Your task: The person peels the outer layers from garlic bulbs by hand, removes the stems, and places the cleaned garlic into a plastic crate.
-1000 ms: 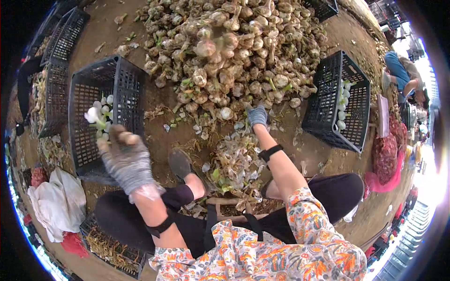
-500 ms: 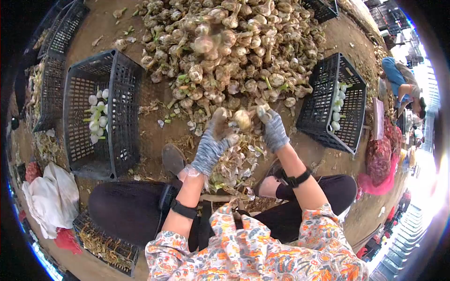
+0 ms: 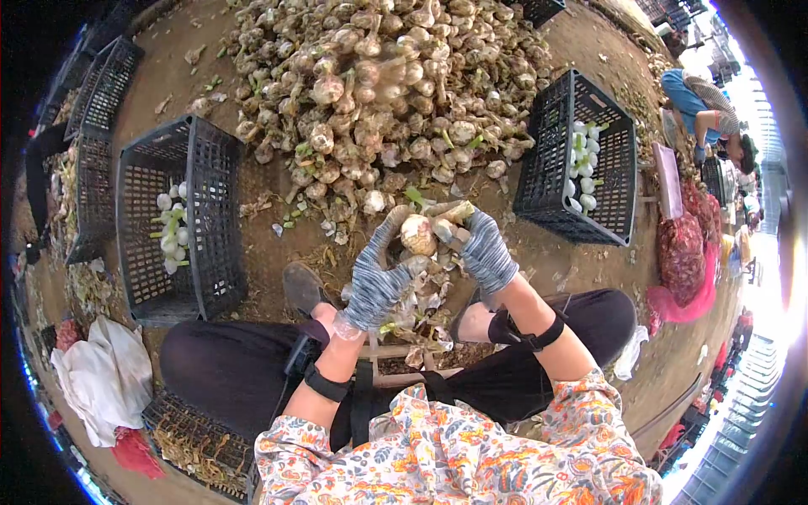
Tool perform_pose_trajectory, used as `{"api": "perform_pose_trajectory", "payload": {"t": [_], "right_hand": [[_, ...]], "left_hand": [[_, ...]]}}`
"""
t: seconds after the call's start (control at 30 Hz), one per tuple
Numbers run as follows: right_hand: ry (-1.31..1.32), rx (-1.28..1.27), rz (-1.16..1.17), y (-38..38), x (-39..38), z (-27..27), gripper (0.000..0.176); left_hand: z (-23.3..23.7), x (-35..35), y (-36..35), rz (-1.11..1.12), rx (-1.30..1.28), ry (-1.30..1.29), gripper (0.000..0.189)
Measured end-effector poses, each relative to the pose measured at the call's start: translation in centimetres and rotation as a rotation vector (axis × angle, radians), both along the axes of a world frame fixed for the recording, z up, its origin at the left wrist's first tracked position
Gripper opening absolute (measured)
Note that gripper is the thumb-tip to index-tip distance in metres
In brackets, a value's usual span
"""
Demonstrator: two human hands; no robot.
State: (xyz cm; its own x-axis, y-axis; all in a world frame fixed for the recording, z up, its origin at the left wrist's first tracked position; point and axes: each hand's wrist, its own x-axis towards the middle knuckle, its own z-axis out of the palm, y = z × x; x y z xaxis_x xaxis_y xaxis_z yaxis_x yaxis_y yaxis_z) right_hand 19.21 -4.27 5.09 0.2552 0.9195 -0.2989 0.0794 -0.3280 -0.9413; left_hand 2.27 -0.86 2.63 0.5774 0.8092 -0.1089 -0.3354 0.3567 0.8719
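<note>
A garlic bulb (image 3: 418, 235) with brownish outer skin is held up between my two gloved hands, its stem (image 3: 450, 210) pointing right. My left hand (image 3: 374, 278), in a grey knit glove with dirty fingertips, closes around the bulb from the left. On the other side my right hand (image 3: 486, 252), gloved the same way, is closed on the stem side of the bulb. Whether it also holds a small tool cannot be seen. Loose garlic skins (image 3: 412, 311) litter the ground under my hands. Ahead lies a big heap of unpeeled garlic (image 3: 370, 93).
Black plastic crates, one to the left (image 3: 194, 227) and one to the right (image 3: 576, 151), each hold several cleaned white bulbs. A red mesh sack (image 3: 683, 261) stands at the far right, near another person (image 3: 707, 105). White cloth (image 3: 101, 374) lies at the left.
The garlic bulb has come closer to me and its skin shows more clearly. Both hands have drawn back slightly from the heap. The camera view has shifted a little.
</note>
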Motion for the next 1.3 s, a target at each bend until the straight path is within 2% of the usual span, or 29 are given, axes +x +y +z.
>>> {"api": "perform_pose_trajectory", "payload": {"t": [0.13, 0.23, 0.27, 0.33, 0.37, 0.4, 0.43, 0.47, 0.5, 0.53, 0.57, 0.63, 0.67, 0.7, 0.73, 0.77, 0.8, 0.83, 0.87, 0.93, 1.0, 1.03, 1.07, 1.1, 1.17, 1.2, 1.27, 1.3], "right_hand": [[0.096, 0.042, 0.007, -0.3, 0.1, 2.2, 0.022], [0.085, 0.065, 0.035, -1.0, 0.5, 1.7, 0.022], [0.087, 0.063, 0.035, -1.2, 0.7, 1.7, 0.022], [-0.221, 0.071, 0.224, -1.6, 1.1, 1.7, 0.024], [-0.283, 0.173, 0.19, -1.8, 0.6, 2.2, 0.024], [-0.28, 0.168, 0.19, -2.0, 0.3, 2.5, 0.024], [-0.368, 0.19, 0.271, -2.1, 0.0, 2.6, 0.024], [-0.454, 0.214, 0.353, -2.3, -0.3, 2.6, 0.025], [-0.574, 0.292, 0.371, -2.7, -0.7, 2.4, 0.028], [-0.566, 0.291, 0.376, -2.8, -1.0, 2.2, 0.028], [-0.394, 0.225, 0.32, -2.7, -1.2, 2.1, 0.027], [-0.041, 0.094, 0.201, -2.7, -1.6, 1.1, 0.026], [-0.041, 0.095, 0.203, -2.9, -1.9, 0.9, 0.026], [0.124, 0.109, 0.07, -2.7, -2.7, 1.6, 0.026], [0.286, 0.121, -0.065, -2.5, -3.4, 2.3, 0.026], [0.318, 0.133, -0.083, -2.4, -4.0, 3.0, 0.026], [0.315, 0.131, -0.087, -2.1, -4.1, 2.5, 0.026], [0.216, 0.123, -0.172, -1.9, -4.2, 1.7, 0.025], [0.118, 0.114, -0.255, -1.8, -4.1, 0.9, 0.024], [0.045, 0.098, -0.233, -2.0, -3.7, 0.0, 0.02], [-0.04, 0.106, -0.057, -2.3, -2.9, -0.1, 0.021], [-0.004, 0.084, -0.08, -2.3, -2.7, 0.0, 0.019], [-0.005, 0.083, -0.081, -2.4, -2.4, 0.0, 0.019], [-0.046, 0.099, -0.027, -2.6, -2.0, 0.0, 0.02], [-0.11, 0.136, 0.045, -2.6, -1.8, 0.8, 0.023], [-0.11, 0.135, 0.045, -2.6, -1.7, 1.2, 0.023], [-0.017, 0.029, 0.043, -2.5, -1.3, 1.8, 0.023], [0.133, -0.048, -0.007, -2.6, -1.1, 1.7, 0.025]], "left_hand": [[0.7, 0.3, -0.2, -0.022, -0.033, -0.021, 0.068], [1.5, 0.3, -0.1, -0.043, 0.0, 0.036, 0.067], [1.7, 0.4, -0.2, -0.027, -0.044, 0.022, 0.062], [1.7, 0.5, -0.3, -0.012, -0.092, 0.008, 0.057], [1.3, 0.3, -0.2, 0.023, -0.312, -0.072, 0.052], [0.8, 0.2, -0.1, 0.06, -0.533, -0.149, 0.049], [-1.9, 0.7, 0.2, 0.147, -0.474, -0.051, 0.046], [-3.8, 0.6, 0.9, 0.15, -0.477, -0.047, 0.046], [-5.0, 0.1, 1.8, 0.088, -0.532, 0.025, 0.053], [-6.1, -0.5, 2.1, 0.027, -0.584, 0.096, 0.062], [-2.1, 0.6, 2.0, 0.047, -0.693, 0.19, 0.064], [-2.1, 0.9, 1.7, 0.088, -0.694, 0.242, 0.064], [-2.2, 0.9, 1.7, 0.123, -0.696, 0.289, 0.063], [-4.9, 0.2, 1.4, 0.02, -0.625, 0.279, 0.069], [-4.6, 0.1, 0.6, 0.018, -0.627, 0.275, 0.069], [-3.7, -0.1, -0.6, 0.084, -0.464, 0.195, 0.061], [-2.5, 0.2, -1.1, 0.149, -0.301, 0.117, 0.055], [-1.7, 2.0, -0.9, 0.163, -0.448, 0.053, 0.047], [-2.0, 2.0, -1.3, 0.161, -0.449, 0.053, 0.047], [-2.9, 1.6, -2.1, 0.203, -0.281, 0.15, 0.043], [-4.1, 0.9, -1.9, 0.147, -0.26, 0.129, 0.043], [-6.1, 0.7, -2.4, 0.163, -0.084, 0.277, 0.042], [-5.9, 0.8, -2.1, 0.177, 0.095, 0.42, 0.042], [-5.7, 0.7, -1.8, 0.176, 0.094, 0.419, 0.042], [-4.2, 0.5, -0.9, 0.026, -0.31, 0.256, 0.04], [-2.7, 0.5, -0.4, 0.027, -0.311, 0.255, 0.04], [0.3, 0.6, 0.4, -0.069, -0.715, 0.214, 0.039], [1.3, 0.7, 0.6, -0.07, -0.714, 0.214, 0.039]]}}
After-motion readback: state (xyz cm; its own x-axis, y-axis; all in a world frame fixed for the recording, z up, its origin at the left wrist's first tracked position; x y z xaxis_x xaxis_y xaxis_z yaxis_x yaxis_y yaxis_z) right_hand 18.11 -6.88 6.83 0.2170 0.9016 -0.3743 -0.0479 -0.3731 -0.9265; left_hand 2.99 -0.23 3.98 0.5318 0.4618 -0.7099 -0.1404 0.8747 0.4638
